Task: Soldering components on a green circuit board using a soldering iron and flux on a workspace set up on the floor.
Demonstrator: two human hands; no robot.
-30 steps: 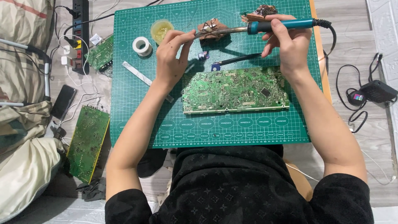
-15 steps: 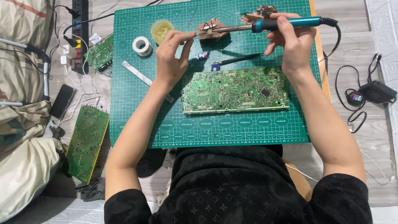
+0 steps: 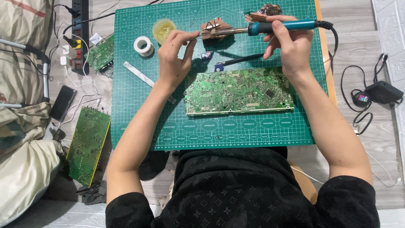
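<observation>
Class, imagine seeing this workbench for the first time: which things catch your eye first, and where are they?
A large green circuit board lies mid-mat on the green cutting mat. Above it, the right hand holds a teal-handled soldering iron level, its tip toward the left hand.

Right hand [image 3: 291, 46] around a teal soldering iron [image 3: 274, 28], left hand [image 3: 175, 57] beside its tip, above a green circuit board [image 3: 239, 91].

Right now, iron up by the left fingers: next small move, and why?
Probably swing the soldering iron in the right hand down toward the circuit board. Its tip sits by the left hand fingertips above the board, nothing touching the board.
</observation>
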